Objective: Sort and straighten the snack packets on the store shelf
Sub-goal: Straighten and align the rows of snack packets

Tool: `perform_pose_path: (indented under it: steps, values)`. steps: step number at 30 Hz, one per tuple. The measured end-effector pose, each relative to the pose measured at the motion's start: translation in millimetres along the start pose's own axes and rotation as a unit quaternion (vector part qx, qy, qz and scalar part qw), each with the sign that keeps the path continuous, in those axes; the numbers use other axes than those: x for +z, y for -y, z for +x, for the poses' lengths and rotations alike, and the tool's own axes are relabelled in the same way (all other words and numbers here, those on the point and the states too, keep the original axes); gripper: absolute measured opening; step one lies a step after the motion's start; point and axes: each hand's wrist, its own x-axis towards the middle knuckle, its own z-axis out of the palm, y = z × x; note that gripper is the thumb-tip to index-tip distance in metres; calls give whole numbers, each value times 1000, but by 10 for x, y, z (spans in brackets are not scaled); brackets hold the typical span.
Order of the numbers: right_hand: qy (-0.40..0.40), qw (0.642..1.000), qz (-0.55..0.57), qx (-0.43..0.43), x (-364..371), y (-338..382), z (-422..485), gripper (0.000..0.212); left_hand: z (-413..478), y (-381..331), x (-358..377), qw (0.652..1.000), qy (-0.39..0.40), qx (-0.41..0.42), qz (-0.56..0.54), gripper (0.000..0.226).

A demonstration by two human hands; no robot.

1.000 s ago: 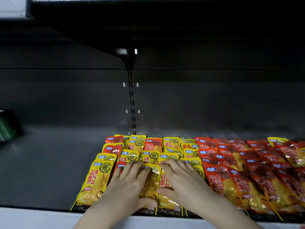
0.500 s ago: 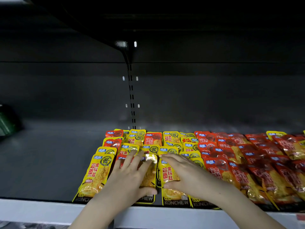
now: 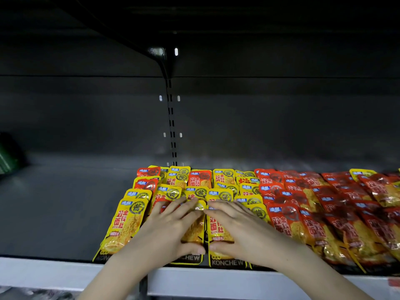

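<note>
Your far left: green item (image 3: 6, 158), partly cut off. Centre back: black slotted upright (image 3: 172, 126) on dark back panel (image 3: 281, 118).

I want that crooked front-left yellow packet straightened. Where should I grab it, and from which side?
Pinch the yellow packet by its lower-left corner, coming from the left: it lies flat and tilted, bare shelf borders that edge, while the left hand crowds its right.

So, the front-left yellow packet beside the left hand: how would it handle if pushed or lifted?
Probably floppy: the yellow packet is a thin film pouch lying flat. Its glossy surface catches glare, so it would likely slide easily on the smooth shelf. It looks light and flat, so unlikely to roll or tip.
</note>
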Motion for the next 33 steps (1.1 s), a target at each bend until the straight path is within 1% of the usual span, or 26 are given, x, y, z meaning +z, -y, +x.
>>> perform_pose_path:
  steps: [3, 5, 10, 14, 17, 19, 22, 26, 30, 33]
  values:
    - [-32, 999, 20, 27, -78, -9, 64, 66, 55, 8, -53, 996, -78, -9, -30, 85]
    - [-63, 996, 36, 53, -151, -25, 158, 58, 141, 25, -164, 991, -110, -42, -62, 79]
    - [-123, 978, 72, 151, -261, -138, 559, 38, 660, 94, -299, 964, -198, -138, -109, 39]
    - [-141, 959, 107, 221, -239, -241, 945, 30, 1078, 106, -235, 944, -176, -227, -158, 26]
    - [-151, 948, 116, 255, -155, -281, 1099, 27, 1234, 120, -97, 934, -150, -271, -178, 26]
    - [-164, 945, 94, 266, -67, -285, 1124, 27, 1266, 139, 4, 934, -129, -291, -164, 31]
    - [-162, 947, 50, 273, 49, -272, 1110, 30, 1279, 167, 112, 944, -114, -296, -94, 35]
    - [-149, 950, 28, 273, 92, -266, 1116, 33, 1291, 159, 126, 947, -107, -293, -79, 33]
    - [-135, 952, 41, 270, 81, -281, 1135, 35, 1298, 131, 114, 944, -112, -287, -118, 33]
    - [-153, 951, 62, 262, 66, -294, 1136, 34, 1307, 155, 114, 931, -158, -269, -188, 37]
